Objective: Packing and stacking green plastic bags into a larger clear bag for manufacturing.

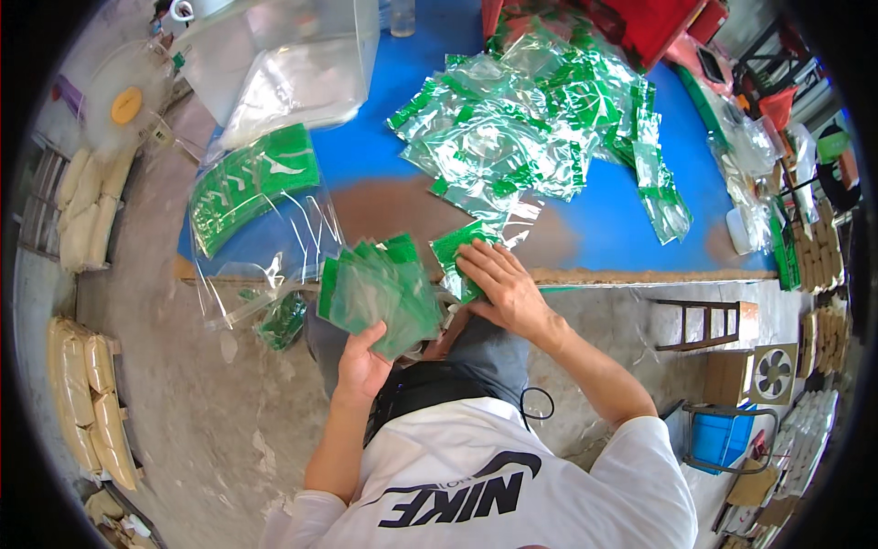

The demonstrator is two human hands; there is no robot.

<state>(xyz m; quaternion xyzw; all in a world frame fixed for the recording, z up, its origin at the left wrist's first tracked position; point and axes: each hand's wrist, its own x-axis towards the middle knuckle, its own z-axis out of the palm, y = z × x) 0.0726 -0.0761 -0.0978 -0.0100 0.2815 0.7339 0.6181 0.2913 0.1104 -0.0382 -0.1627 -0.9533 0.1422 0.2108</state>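
Note:
Fanned out in my left hand (364, 364) is a stack of small clear plastic bags with green ends (380, 293), its thumb pressed on top, just off the table's front edge. My right hand (503, 282) lies with fingers stretched flat over a single green-and-clear bag (454, 245) at that edge. Beyond it spreads a large loose heap of the same shiny bags (512, 128). To the left, a big clear plastic bag (315, 220) holding a neat row of green-ended bags (256, 183) hangs partly over the edge.
The blue table (631, 252) has worn brown patches. A translucent bin (274, 64) stands at the back left, a red container (654, 27) at the back right. A fan (123, 110) is left of the table. A stool (704, 325) and blue crate (718, 437) stand right.

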